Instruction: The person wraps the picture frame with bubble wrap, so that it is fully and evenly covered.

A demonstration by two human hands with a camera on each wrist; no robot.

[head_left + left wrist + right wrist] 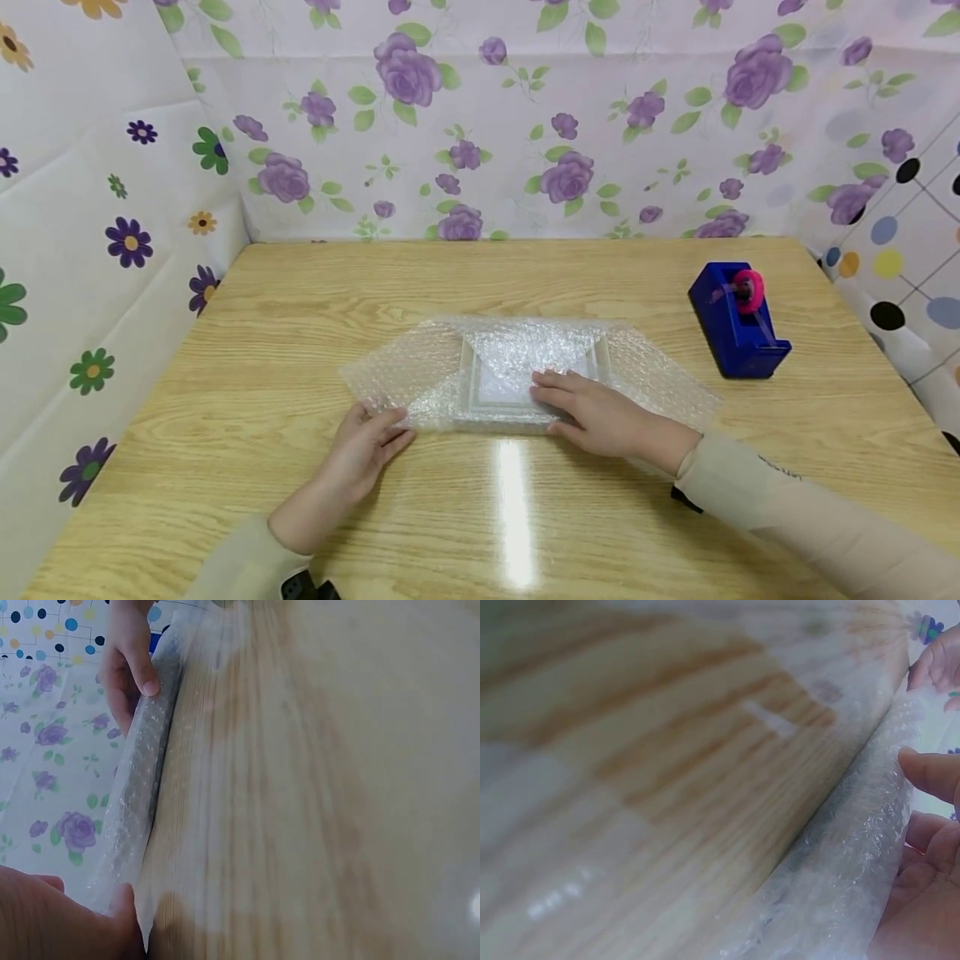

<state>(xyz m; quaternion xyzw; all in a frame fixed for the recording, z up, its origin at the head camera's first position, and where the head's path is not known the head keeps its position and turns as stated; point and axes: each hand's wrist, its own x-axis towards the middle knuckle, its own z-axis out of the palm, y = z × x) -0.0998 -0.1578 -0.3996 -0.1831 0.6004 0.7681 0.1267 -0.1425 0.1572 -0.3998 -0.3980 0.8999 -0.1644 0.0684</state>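
A rectangular frame (467,375) with a pale border lies wrapped in clear bubble wrap (405,362). The wrap's loose ends spread out flat to its left and right. At the front left edge, my left hand (365,450) pinches the bubble wrap between thumb and fingers. My right hand (607,415) rests on top of the wrapped frame near its right side, fingers extended. Seen low from the left wrist, the wrap (142,780) runs between both hands. In the right wrist view, the right thumb (930,772) lies over the wrap's edge.
A blue tape dispenser (738,325) with a pink-cored roll stands at the right of the wooden table (300,283). Floral cloth (510,125) hangs behind the table, and patterned sheets flank both sides.
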